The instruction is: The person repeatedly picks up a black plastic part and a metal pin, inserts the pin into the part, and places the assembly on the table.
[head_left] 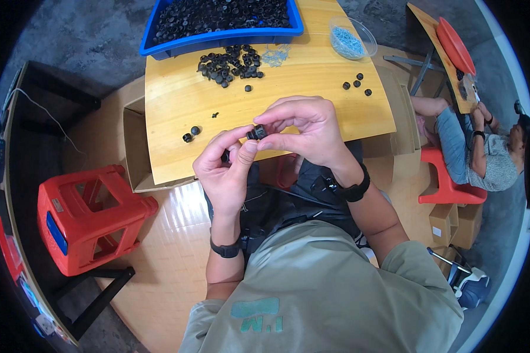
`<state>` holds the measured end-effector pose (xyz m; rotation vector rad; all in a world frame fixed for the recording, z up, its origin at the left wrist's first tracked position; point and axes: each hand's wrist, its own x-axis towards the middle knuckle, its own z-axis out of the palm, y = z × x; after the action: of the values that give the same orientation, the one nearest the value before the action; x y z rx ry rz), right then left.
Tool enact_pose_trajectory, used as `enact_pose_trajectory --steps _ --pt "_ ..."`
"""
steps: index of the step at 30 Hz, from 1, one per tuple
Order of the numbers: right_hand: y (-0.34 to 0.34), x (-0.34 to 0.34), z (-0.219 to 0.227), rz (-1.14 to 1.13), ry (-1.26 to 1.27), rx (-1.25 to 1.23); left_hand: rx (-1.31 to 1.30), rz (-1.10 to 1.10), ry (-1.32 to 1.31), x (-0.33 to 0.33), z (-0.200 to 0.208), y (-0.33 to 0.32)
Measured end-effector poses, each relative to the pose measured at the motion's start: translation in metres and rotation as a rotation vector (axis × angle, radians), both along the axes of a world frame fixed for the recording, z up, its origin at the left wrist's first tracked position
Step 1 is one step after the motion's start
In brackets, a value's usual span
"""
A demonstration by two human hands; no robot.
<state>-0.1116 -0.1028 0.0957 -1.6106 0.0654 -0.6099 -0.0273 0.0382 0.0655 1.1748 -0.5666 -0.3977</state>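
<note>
1. Head view: my left hand [222, 165] and right hand [305, 130] pinch black parts [257, 133], nearer me than the blue tray [224, 40].
2. Probably joining them; next likely calls for careful alignment, then pressing.

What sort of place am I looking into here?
Probably a small parts workshop. A blue tray heaped with small black parts sits on the wooden table, near a clear bowl of thin bluish pieces, and another person sits at a second table.
</note>
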Motion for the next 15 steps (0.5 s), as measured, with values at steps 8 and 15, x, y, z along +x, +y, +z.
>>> enact_pose_trajectory --steps 8,15 --pt "-0.0008 -0.0015 -0.0002 0.03 -0.01 0.038 0.036 0.0 -0.068 -0.0007 0.0063 0.003" --pt "-0.0032 -0.0032 0.003 0.084 0.001 0.023 0.081 -0.001 -0.125 0.0003 0.0104 0.0059"
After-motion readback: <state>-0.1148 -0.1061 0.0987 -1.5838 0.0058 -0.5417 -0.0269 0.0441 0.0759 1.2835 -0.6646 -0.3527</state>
